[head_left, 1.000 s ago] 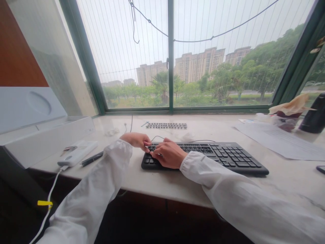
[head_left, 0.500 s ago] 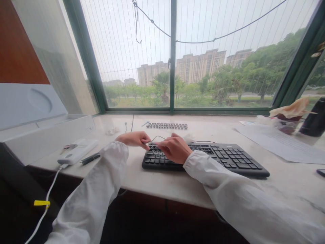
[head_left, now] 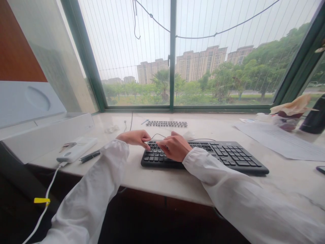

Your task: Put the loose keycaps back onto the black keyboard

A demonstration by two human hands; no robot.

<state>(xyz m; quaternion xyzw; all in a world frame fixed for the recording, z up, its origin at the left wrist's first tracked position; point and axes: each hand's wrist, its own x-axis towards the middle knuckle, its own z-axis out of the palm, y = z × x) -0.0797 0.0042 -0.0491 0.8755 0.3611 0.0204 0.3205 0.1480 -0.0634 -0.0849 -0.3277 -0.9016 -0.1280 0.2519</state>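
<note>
A black keyboard [head_left: 242, 161] lies on the pale desk, and several sockets in its upper rows are bare of keycaps. Over its upper left corner is my left hand [head_left: 135, 137], fingers curled and thumb pointing down at the keys. My right hand [head_left: 176, 147] rests over the keyboard's left half with its fingers bent together, covering keys beneath it. Whatever is pinched in either hand, if anything, is too small or hidden to make out. Behind the keyboard, loose keycaps [head_left: 166, 124] stand in neat rows, with a small blue stick-like thing [head_left: 145, 121] beside them.
On the left are a white power bank [head_left: 78, 149] with a cable, a black pen [head_left: 90, 156] and an open white box [head_left: 48, 132]. Paper sheets [head_left: 279, 140], a plastic bag [head_left: 288, 118] and a dark bottle [head_left: 315, 117] are on the right. A window stands behind the desk.
The camera view has tilted slightly. Both hands stay at the same part of the keyboard, with hardly any visible movement.
</note>
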